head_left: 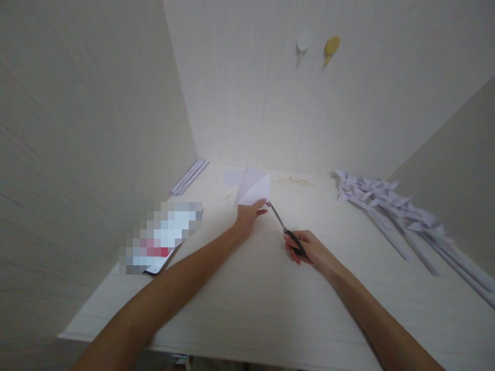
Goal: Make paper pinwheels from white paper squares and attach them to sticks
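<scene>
My left hand (247,216) pinches the near right corner of a folded sheet of white paper (256,186), and a diagonal fold edge runs across it. In my right hand (305,246) is a pair of scissors (292,239) with black handles and metal blades. The blades point away and to the left, their tips at the paper's corner, close to my left fingertips. Whether the blades are around the paper or only beside it, I cannot tell. Another flat piece of pale paper (232,178) lies just left of the folded sheet.
Several white paper pinwheels on rolled paper sticks (381,198) lie at the right. Rolled paper sticks (190,176) lie at the back left. A device with a pixelated screen (164,239) leans by the left wall. A white hook (302,44) and a yellow hook (331,47) are on the back wall.
</scene>
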The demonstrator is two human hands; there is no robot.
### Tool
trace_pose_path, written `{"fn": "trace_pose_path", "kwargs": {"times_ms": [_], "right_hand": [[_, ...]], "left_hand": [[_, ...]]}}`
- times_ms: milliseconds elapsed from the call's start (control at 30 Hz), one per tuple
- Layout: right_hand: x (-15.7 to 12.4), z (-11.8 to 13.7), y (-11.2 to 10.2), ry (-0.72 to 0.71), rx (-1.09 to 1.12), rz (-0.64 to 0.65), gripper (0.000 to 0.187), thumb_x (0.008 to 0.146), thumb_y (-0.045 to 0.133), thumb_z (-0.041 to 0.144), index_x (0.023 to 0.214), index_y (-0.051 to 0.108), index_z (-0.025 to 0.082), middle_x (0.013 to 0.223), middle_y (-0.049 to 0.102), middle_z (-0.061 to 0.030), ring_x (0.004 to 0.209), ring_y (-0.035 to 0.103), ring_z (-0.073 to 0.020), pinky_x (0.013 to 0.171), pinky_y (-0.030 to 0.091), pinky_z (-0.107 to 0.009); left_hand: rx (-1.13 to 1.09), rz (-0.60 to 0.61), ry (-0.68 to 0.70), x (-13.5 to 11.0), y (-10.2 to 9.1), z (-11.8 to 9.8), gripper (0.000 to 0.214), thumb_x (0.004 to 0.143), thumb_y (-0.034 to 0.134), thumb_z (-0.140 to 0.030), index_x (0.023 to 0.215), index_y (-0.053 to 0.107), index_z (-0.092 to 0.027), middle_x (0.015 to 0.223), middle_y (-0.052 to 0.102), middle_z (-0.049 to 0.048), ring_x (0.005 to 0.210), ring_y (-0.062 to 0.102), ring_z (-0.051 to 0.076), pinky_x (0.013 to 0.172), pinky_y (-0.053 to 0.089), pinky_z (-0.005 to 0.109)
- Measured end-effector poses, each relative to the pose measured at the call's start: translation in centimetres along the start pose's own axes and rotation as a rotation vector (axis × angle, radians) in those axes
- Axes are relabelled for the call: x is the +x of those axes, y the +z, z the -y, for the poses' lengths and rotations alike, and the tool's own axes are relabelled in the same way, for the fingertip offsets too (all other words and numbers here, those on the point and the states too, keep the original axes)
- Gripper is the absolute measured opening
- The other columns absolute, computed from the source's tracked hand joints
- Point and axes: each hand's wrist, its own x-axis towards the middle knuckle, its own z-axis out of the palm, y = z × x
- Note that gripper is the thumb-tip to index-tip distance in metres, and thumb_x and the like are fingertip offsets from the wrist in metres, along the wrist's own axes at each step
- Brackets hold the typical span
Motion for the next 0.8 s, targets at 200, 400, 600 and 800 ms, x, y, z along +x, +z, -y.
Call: {"fn": "trace_pose_path", "kwargs": {"times_ms": [200,400,600,800], "right_hand": [[-0.02,0.08,0.00,-0.005,-0.023,0.015,0.037,0.067,0.048,0.048,0.051,0.051,0.014,0.031,0.042,0.0049,0.025,0.023,-0.0033,0.030,0.010,-0.019],[-0.06,0.24,0.06,-0.004,-0.056,0.014,0.038,0.067,0.047,0.049,0.051,0.049,0.014,0.031,0.041,0.0053,0.027,0.023,-0.0034,0.030,0.010,-0.019],[0.18,-0.06,-0.01,-0.008,-0.062,0.011,0.040,0.067,0.047,0.050,0.050,0.047,0.015,0.031,0.041,0.0049,0.026,0.023,-0.0034,0.030,0.010,-0.020],[0.49,-0.62,-0.21,0.001,-0.085,0.018,0.039,0.068,0.046,0.050,0.051,0.047,0.015,0.031,0.041,0.0049,0.027,0.025,-0.0034,0.031,0.012,-0.019]], "left_hand": [[-0.043,0.013,-0.033,0.07,0.00,0.03,0.020,0.055,0.061,-0.020,0.073,0.055,-0.013,0.064,0.059,0.0000,0.057,0.056,0.009,0.047,0.044,0.018],[-0.038,0.016,-0.037,-0.01,0.02,0.01,0.020,0.054,0.061,-0.019,0.072,0.054,-0.013,0.068,0.059,0.0009,0.057,0.056,0.009,0.046,0.043,0.017],[-0.020,0.018,-0.030,0.00,-0.09,0.17,0.023,0.054,0.062,-0.020,0.075,0.056,-0.014,0.070,0.060,0.0009,0.058,0.056,0.009,0.046,0.043,0.018],[-0.006,0.011,-0.014,0.15,-0.18,0.34,0.025,0.053,0.062,-0.019,0.077,0.057,-0.014,0.070,0.059,0.0011,0.059,0.055,0.010,0.045,0.042,0.017]]}}
